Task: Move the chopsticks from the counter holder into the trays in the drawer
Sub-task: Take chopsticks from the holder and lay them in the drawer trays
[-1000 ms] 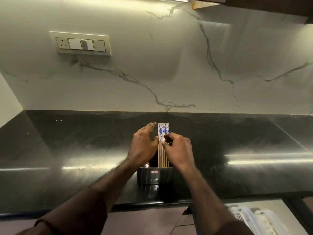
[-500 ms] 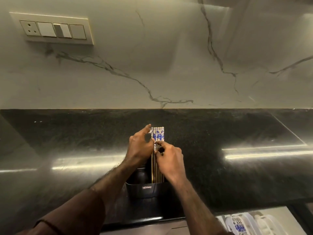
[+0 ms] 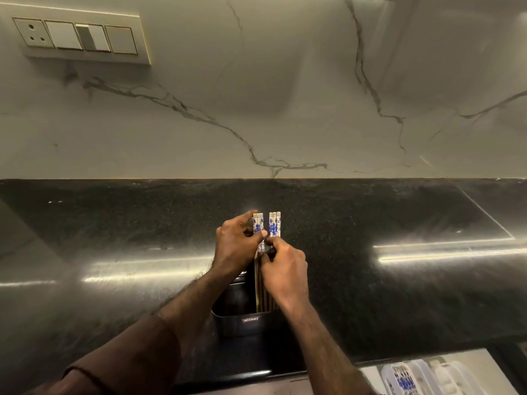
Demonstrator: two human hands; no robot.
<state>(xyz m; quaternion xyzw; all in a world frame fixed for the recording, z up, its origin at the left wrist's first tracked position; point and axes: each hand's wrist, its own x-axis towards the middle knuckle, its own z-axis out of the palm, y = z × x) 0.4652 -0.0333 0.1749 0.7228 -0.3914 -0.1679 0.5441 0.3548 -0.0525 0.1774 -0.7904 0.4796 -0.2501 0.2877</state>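
Step in hand: separation. At frame centre, the left hand (image 3: 236,243) pinches two chopsticks (image 3: 257,226) apart from the rest in the holder (image 3: 242,320); the right hand (image 3: 285,269) grips the remainder. Next move: lift the pair toward the trays (image 3: 422,377), lower right.

five chopsticks (image 3: 274,227), one dark holder (image 3: 242,319), two hands, two white trays (image 3: 445,376), one switch plate (image 3: 77,37)

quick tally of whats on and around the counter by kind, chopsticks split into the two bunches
Chopsticks, left bunch: 2 tops showing
Chopsticks, right bunch: 3 tops showing
Black holder: 1
White trays in the drawer: 2 in view, one already holding blue-patterned chopsticks
Wall switch plate: 1
Hands: 2, left hand and right hand
Total: 11
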